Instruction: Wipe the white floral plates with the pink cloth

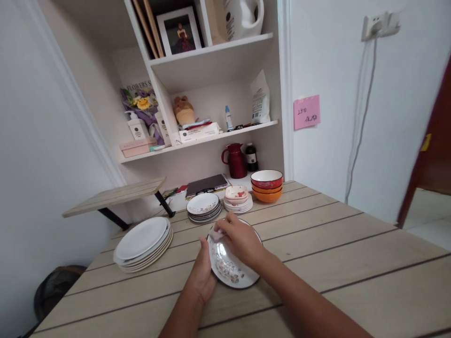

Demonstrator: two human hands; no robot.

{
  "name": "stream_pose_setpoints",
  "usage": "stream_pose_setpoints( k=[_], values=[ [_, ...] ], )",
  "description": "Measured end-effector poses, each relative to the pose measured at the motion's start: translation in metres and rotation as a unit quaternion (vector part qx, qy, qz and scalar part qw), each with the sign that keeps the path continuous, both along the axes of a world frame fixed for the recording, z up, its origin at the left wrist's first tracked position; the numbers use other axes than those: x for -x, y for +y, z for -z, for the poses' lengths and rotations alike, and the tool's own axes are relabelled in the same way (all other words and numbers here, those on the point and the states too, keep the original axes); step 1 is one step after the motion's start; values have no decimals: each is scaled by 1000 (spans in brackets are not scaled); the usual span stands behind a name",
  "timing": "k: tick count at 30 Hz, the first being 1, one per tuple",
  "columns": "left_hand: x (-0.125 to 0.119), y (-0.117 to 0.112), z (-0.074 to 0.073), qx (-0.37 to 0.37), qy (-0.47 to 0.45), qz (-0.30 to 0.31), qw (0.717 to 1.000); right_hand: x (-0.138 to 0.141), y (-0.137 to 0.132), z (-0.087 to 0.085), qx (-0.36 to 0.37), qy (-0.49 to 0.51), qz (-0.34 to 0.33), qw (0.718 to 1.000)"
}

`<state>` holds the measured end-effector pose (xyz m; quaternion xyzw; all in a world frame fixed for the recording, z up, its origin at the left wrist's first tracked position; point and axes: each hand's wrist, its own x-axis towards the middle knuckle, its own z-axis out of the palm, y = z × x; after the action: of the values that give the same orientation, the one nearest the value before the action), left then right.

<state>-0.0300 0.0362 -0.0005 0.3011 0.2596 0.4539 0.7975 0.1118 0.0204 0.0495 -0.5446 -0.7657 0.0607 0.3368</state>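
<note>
A white plate [222,270] with a dark rim and a brown flower pattern is in front of me, tilted a little over the wooden table. My left hand [203,274] grips its left edge, the thumb up along the rim and the other fingers partly hidden underneath. On the plate's upper left part, my right hand [239,237] presses a pale, crumpled cloth [216,234], pinched between thumb and fingers. Behind it stands a stack of matching flowered plates [203,204].
Large white plates [143,239] are stacked at the left, by a small raised shelf [116,196]. Small dishes [237,205] and stacked bowls [267,188] stand at the back. Beyond them are a red jug [237,162], a dark bottle [251,157] and a laptop-like flat object [207,184].
</note>
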Motion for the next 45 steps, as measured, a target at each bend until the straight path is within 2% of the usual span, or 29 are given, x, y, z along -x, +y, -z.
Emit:
stream_pose_setpoints(
  k=[5,10,16,21,25,29,31,38,45],
  values=[
    [-1,3,3,-15,14,-11,1000,-37,4,-4,35,-16,61,997],
    [0,1,-1,-9,8,7,1000,-54,-9,-2,104,-94,32,990],
    [3,0,-3,11,-5,45,999,-36,-22,3,112,-123,-107,980],
    [1,0,-2,16,-5,31,999,-11,-21,10,87,-71,-160,981],
    [0,-1,0,-2,-32,29,999,-12,-10,15,61,-13,-110,992],
    [1,-2,1,-24,-53,40,998,-35,6,18,46,44,-13,998],
    [2,-2,2,-30,-58,45,997,-43,11,21,48,50,10,998],
    [3,-6,1,-38,-52,45,997,-33,0,22,61,-36,17,997],
    [3,-8,0,-52,-78,53,994,-16,-14,21,58,-117,-38,991]
  ],
)
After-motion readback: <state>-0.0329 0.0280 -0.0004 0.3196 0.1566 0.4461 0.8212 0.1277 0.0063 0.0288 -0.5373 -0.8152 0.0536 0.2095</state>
